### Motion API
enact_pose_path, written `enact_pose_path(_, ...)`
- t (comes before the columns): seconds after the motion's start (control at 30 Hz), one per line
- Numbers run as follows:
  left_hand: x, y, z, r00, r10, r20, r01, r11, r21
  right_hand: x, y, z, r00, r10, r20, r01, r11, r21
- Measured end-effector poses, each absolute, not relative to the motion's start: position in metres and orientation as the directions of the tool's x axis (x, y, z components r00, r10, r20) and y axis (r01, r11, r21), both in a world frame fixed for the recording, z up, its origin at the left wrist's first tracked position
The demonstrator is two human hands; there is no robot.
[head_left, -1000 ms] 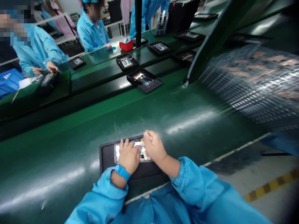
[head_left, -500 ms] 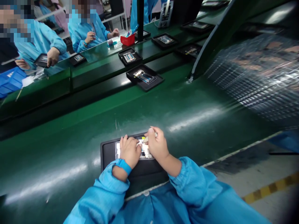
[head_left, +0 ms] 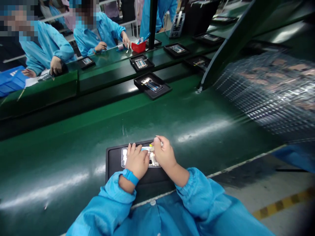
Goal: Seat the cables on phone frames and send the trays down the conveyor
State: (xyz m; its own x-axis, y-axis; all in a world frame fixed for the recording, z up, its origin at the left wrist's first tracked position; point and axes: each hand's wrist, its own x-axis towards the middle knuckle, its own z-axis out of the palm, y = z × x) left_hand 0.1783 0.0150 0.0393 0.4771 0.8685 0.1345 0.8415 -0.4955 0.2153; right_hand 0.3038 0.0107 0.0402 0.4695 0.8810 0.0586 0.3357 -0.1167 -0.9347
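Observation:
A black tray (head_left: 113,164) lies on the green bench in front of me, with an opened phone (head_left: 124,156) inside it. My left hand (head_left: 136,160) rests on the phone's left and middle part, fingers stretched out over it. In the fist of my right hand (head_left: 164,153) is a short pale stick-like tool (head_left: 152,149), its tip down at the phone's upper edge beside a yellow tab (head_left: 151,145). My fingers hide much of the phone and most of the tool.
Beyond my tray stands another black tray (head_left: 165,91) with an opened phone, and several more sit on the line behind. Stacked clear plastic trays (head_left: 258,98) are at the right, past a slanted green post (head_left: 216,54). Two co-workers in blue sit opposite, near a red bin (head_left: 138,47) and blue bin (head_left: 12,81).
My right hand has shifted slightly left and its tool sits more upright; my left hand stays on the phone. Opposite, one co-worker has lowered a tray and another's hand has reached toward the red bin.

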Motion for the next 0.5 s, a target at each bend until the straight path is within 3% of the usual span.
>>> enact_pose_path(0.5,0.1815,0.0078,0.0420,0.589,0.795,0.144,0.784,-0.605,0.138,0.3018,0.0116,0.0449,0.372,0.896,0.241,0.552,-0.005,-0.834)
